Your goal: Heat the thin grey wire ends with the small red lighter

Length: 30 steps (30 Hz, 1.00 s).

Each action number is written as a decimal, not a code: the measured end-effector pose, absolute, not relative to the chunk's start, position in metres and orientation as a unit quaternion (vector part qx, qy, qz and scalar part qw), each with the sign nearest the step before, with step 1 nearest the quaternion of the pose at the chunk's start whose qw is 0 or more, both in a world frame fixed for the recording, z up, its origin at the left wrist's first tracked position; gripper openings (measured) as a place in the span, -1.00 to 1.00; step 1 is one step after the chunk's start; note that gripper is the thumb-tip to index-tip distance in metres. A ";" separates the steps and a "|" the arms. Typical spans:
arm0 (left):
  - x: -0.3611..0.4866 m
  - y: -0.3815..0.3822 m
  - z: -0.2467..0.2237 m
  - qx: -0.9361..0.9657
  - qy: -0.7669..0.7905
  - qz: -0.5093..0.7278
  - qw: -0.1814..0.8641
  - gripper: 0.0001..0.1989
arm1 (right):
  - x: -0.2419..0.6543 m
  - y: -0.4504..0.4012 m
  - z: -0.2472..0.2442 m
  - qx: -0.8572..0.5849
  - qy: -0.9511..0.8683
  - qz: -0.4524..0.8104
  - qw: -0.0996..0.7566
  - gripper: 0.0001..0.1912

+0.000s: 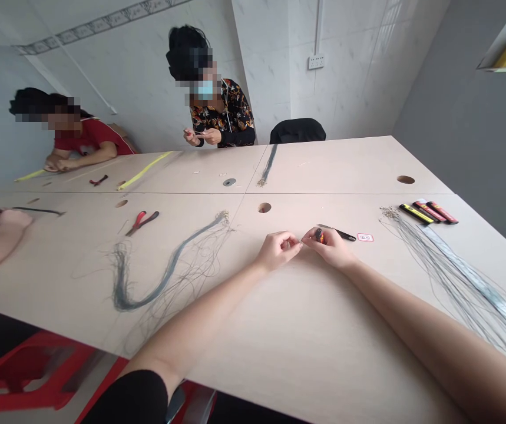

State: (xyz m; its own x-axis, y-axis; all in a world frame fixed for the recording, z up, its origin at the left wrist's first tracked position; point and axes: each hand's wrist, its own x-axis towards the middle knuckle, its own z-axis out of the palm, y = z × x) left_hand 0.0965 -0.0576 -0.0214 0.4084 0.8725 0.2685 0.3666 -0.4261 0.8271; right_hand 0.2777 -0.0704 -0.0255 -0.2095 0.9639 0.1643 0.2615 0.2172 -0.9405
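Your left hand (278, 250) and right hand (330, 247) meet near the middle of the desk (306, 353), well in from its near edge. The right hand is closed around a small red-and-yellow item (319, 235), which shows only between the fingers. The left hand is closed too, its fingertips (294, 242) pinched toward that item, and anything it holds is too fine to make out. A black pen-shaped tool (340, 234) sits just beyond the right hand, with a small printed label (365, 237) beside its tip. Toward the desk's right edge, a loose bundle of thin grey wires (433, 259) fans across a white strip (473, 281), below three marker-like pens (429, 211). Left of your hands, a long looped hank of grey wire (164, 277) curves over the desk, near red-handled pliers (141, 222). At the desk's left edge, a co-worker's hands (7, 219) rest beside a dark strand (38, 210)
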 end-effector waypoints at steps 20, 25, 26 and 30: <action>0.092 -0.047 -0.033 0.691 0.402 0.341 0.496 -0.69 | 0.275 -0.074 -0.021 -0.480 -0.693 0.378 0.382 -0.76; 0.093 -0.046 -0.031 0.683 0.393 0.340 0.514 -0.72 | 0.274 -0.076 -0.017 -0.476 -0.695 0.373 0.388 -0.82; 0.093 -0.046 -0.030 0.682 0.397 0.336 0.514 -0.73 | 0.273 -0.077 -0.016 -0.476 -0.695 0.373 0.390 -0.83; 0.094 -0.048 -0.028 0.683 0.412 0.317 0.513 -0.74 | 0.272 -0.077 -0.016 -0.468 -0.700 0.369 0.394 -0.84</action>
State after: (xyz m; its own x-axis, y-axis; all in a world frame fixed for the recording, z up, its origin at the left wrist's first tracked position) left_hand 0.0937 -0.0479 -0.0276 0.4594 0.8882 0.0093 0.2387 -0.1335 0.9619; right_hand 0.2719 -0.0772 -0.0155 -0.2514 0.9457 0.2061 0.3648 0.2898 -0.8848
